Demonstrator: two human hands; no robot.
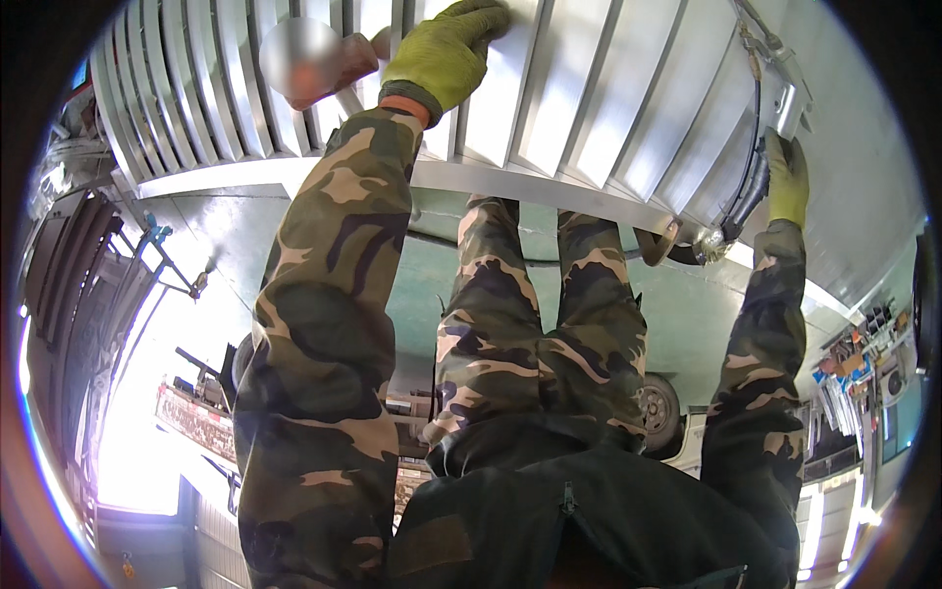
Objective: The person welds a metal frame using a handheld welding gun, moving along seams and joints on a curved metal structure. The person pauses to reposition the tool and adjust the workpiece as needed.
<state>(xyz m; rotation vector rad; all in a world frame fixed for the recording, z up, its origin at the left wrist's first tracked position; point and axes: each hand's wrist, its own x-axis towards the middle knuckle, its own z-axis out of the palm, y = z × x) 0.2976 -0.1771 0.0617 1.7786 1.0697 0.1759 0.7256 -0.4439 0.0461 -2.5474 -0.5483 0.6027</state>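
A frame of silvery metal slats [579,88] spreads across the top of the head view, with a flat metal rail [530,187] along its near edge. My left hand [446,57], in a yellow-green glove, lies over the slats with its fingers stretched out and holds nothing visible. On the right, my gloved right hand [788,182] is closed against the black body of what looks like an angle grinder [754,191]. Its shiny head [710,245] sits by the rail's right end; the palm-side grip is partly hidden. A reddish-brown object [343,71], partly blurred, lies left of my left hand.
A dark cable [756,98] runs up from the tool. My legs [496,304] stand on a green floor [677,314] close to the rail. A wheel [659,407] is behind them. Dark stacked metal lengths [69,265] stand left; assorted goods [854,363] lie far right.
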